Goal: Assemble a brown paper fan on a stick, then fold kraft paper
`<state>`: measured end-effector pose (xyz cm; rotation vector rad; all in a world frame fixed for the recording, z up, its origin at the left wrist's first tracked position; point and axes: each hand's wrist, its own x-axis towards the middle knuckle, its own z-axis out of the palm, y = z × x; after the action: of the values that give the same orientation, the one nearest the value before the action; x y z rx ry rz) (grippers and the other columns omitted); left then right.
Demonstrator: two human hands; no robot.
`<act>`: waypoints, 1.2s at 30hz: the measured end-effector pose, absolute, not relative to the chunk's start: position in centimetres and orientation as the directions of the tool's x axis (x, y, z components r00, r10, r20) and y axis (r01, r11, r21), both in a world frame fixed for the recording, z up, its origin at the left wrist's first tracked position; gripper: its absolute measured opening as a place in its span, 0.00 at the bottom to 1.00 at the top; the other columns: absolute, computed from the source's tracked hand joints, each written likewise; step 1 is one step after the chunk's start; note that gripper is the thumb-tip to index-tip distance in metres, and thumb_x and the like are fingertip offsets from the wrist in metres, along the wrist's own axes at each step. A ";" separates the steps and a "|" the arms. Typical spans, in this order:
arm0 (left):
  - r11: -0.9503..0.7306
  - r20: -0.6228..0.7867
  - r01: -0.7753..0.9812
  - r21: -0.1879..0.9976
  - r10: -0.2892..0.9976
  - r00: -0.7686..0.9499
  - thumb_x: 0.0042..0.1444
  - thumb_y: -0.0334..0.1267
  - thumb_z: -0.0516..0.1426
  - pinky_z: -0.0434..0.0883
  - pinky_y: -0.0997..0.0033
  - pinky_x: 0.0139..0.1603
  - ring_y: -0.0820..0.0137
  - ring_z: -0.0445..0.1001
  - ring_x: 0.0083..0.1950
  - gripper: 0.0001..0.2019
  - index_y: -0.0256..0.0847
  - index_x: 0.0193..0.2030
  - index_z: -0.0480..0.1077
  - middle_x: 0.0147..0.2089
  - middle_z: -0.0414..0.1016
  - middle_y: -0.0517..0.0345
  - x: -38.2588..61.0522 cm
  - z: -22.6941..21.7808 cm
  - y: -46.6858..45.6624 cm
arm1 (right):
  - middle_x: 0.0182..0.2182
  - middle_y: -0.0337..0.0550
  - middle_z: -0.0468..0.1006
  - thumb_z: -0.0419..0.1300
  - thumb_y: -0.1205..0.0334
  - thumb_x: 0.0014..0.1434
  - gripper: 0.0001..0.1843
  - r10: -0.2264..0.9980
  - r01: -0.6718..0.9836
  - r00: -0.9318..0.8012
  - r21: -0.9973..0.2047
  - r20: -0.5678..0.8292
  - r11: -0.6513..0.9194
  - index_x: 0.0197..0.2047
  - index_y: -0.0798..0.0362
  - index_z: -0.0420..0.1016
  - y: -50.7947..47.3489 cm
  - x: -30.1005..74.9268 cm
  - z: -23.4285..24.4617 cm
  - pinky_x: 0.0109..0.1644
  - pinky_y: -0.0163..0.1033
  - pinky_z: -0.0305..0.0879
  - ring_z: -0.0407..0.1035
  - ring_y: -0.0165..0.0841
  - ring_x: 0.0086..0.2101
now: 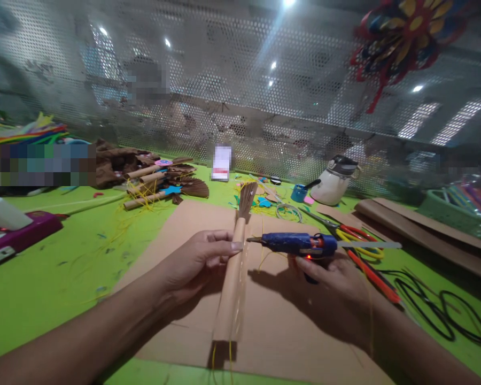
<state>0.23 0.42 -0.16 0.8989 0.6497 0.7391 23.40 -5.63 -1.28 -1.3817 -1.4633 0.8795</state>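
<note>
Running hot glue along the tube's right-hand seam looks like the step in hand. Left hand (202, 254) pinches the brown paper tube (229, 283), thumb on top near its far end; right hand (332, 275) grips the blue glue gun (300, 244), but whether the trigger is squeezed can't be told. Nozzle sits right at the seam — contact unclear. Next move seems to call for a steady nozzle along the edge and a firm left hold, fingertips clear of the hot tip.

Tube lies lengthwise over the kraft paper sheet (288, 347), mid-scene, open end near. Looks smooth and straight, with a shiny line down its right side — likely glue. Darker pleated paper tuft (246, 202) fans out from the far end; yellow strings (231, 357) trail from the near one.
</note>
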 end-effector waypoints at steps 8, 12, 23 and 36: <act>0.415 -0.203 -0.268 0.870 0.795 0.571 0.48 0.27 0.61 0.68 0.80 0.31 0.77 0.69 0.26 0.02 0.33 0.31 0.74 0.26 0.73 0.57 0.3 -0.4 0.4 | 0.22 0.43 0.72 0.66 0.52 0.47 0.14 0.998 0.285 -0.012 -0.956 0.069 0.069 0.28 0.56 0.78 -5.4 23.9 -0.6 0.27 0.38 0.65 0.65 0.33 0.25; 0.415 -0.197 -0.282 0.865 0.799 0.569 0.48 0.28 0.62 0.69 0.79 0.34 0.75 0.70 0.28 0.02 0.33 0.30 0.74 0.23 0.71 0.59 0.3 -0.4 0.4 | 0.21 0.43 0.72 0.66 0.51 0.47 0.17 0.999 0.236 -0.033 -0.972 0.012 0.019 0.35 0.55 0.80 -6.4 23.3 0.3 0.27 0.38 0.66 0.68 0.35 0.26; 0.459 -0.198 -0.281 0.843 0.750 0.631 0.48 0.28 0.63 0.70 0.72 0.40 0.73 0.73 0.32 0.07 0.33 0.36 0.75 0.30 0.75 0.53 0.2 -0.6 0.2 | 0.23 0.42 0.70 0.60 0.52 0.56 0.14 0.979 0.455 -0.058 -0.868 0.193 0.198 0.28 0.55 0.76 -4.5 25.4 -2.1 0.29 0.38 0.62 0.63 0.32 0.26; 0.431 -0.181 -0.273 0.860 0.758 0.626 0.51 0.29 0.61 0.71 0.71 0.38 0.71 0.75 0.32 0.11 0.36 0.43 0.74 0.35 0.77 0.51 0.2 -0.1 -0.2 | 0.23 0.40 0.66 0.56 0.47 0.59 0.21 0.987 0.398 -0.021 -0.904 0.159 0.154 0.27 0.57 0.69 -4.6 24.8 -2.2 0.29 0.37 0.55 0.59 0.29 0.26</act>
<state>0.19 -0.18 -0.11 0.9107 0.6145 0.6959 24.81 -4.64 -2.24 -1.3787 -1.5640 0.8559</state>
